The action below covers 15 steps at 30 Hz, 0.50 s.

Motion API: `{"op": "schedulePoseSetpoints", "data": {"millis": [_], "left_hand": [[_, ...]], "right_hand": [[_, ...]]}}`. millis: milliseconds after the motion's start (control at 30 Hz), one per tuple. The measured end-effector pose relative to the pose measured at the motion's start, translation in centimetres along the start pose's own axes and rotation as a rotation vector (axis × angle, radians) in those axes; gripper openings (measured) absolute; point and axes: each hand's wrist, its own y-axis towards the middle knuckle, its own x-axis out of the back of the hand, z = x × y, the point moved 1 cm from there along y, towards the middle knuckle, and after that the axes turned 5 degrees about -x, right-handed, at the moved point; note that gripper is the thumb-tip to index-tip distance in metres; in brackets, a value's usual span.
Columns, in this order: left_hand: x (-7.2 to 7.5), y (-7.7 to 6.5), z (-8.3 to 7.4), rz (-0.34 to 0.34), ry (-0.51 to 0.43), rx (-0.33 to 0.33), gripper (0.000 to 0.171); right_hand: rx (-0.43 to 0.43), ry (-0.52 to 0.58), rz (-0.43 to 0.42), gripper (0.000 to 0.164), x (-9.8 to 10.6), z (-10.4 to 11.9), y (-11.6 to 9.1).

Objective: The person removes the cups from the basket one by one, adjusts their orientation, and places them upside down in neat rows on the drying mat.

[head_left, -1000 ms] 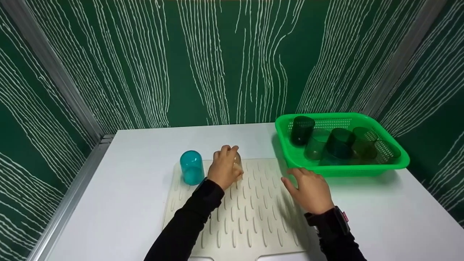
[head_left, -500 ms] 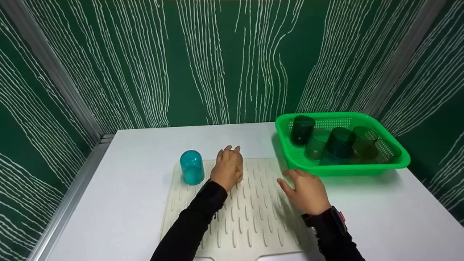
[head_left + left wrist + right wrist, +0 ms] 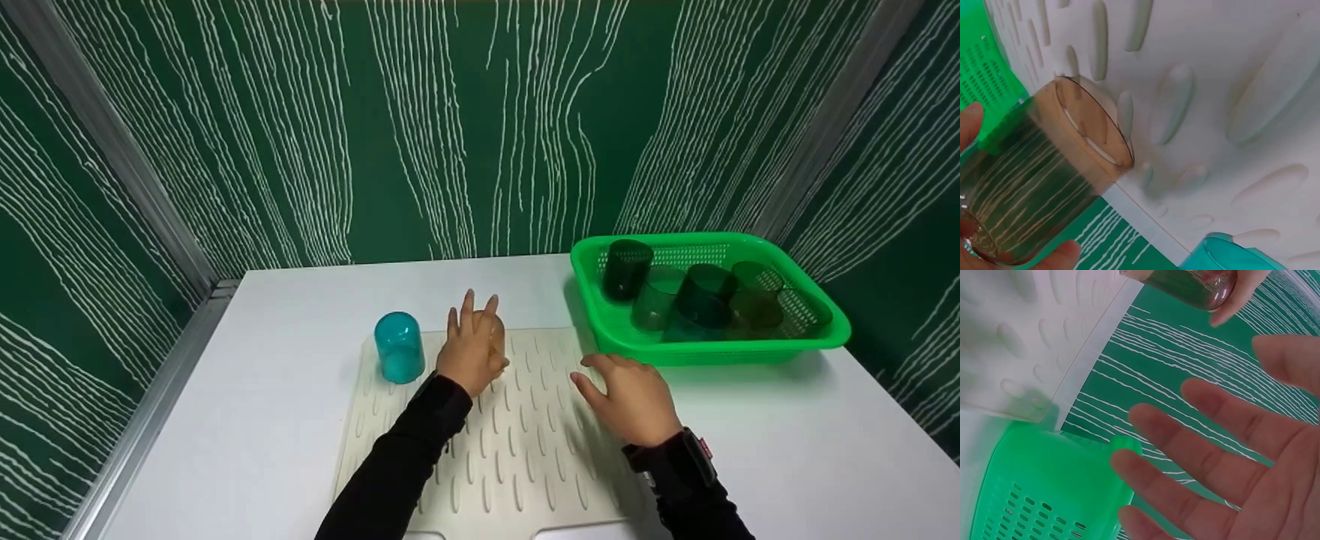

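Observation:
An amber see-through glass (image 3: 1044, 163) stands upside down on the pale ridged mat (image 3: 525, 435), its rim down on the ridges. My left hand (image 3: 472, 356) is over the glass with its fingers spread and fairly straight; the left wrist view shows fingertips (image 3: 1064, 256) at the sides of its base. Whether they still touch it I cannot tell. A turquoise glass (image 3: 400, 349) stands upside down to the left, at the mat's back left corner. Over the mat's right side, my right hand (image 3: 634, 397) hovers with loosely bent fingers, holding nothing.
At the back right of the white table (image 3: 247, 390) sits a green perforated basket (image 3: 735, 351) holding several dark or tinted glasses. It is just beyond my right hand. A green wall (image 3: 480, 127) with white lines rises behind the table.
The left hand's fingers have spread and straightened around the amber glass, which is now upside down beside the turquoise one. My right hand has drifted slightly left.

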Motion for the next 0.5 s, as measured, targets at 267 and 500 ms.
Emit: {"op": "schedulePoseSetpoints", "data": {"millis": [267,500], "left_hand": [[0.8,-0.6,-0.1,-0.033,0.094,-0.046,0.099],[1.5,-1.5,0.1,-0.026,-0.017,-0.007,0.097]], "right_hand": [[0.005,-0.004,0.007,0.025,-0.2,0.1,0.0],[0.006,-0.01,0.004,0.023,-0.3,0.3,0.0]]}}
